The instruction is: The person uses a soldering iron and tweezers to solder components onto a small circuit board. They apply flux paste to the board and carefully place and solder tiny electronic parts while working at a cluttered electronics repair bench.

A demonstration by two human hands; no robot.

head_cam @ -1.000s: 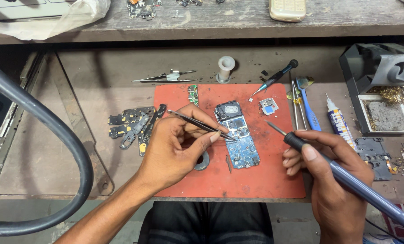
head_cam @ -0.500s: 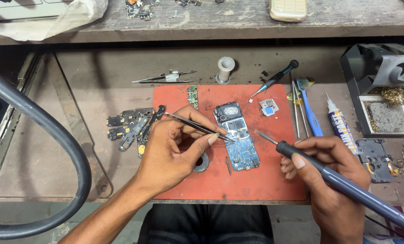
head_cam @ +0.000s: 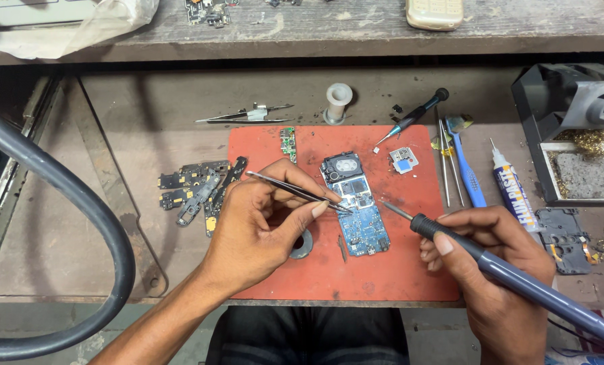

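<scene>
1. Head view: left hand [head_cam: 258, 226] is pinching tweezers [head_cam: 295, 191] onto the blue circuit board [head_cam: 357, 206], lying mid-frame on the red mat [head_cam: 390, 270].
2. Right hand [head_cam: 494, 270], fingers clenched on the soldering iron [head_cam: 491, 263], is aiming its tip just right of the board; touching the joint is calling for steadiness.

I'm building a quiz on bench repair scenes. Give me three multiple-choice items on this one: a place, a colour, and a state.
1. Where does the blue circuit board lie?
A. on the red mat
B. on the upper shelf
C. in the metal tray

2. What colour is the handle of the soldering iron?
A. yellow
B. grey-blue
C. white

3. How does the left hand hold the tweezers?
A. loose on the mat
B. pinched in the fingers, tips at the board
C. tips pointing up at the camera

Answers:
1 A, the board rests mid-mat.
2 B, the shaft in the right hand is grey-blue.
3 B, the thumb and fingers grip them, tips at the board's edge.
</scene>
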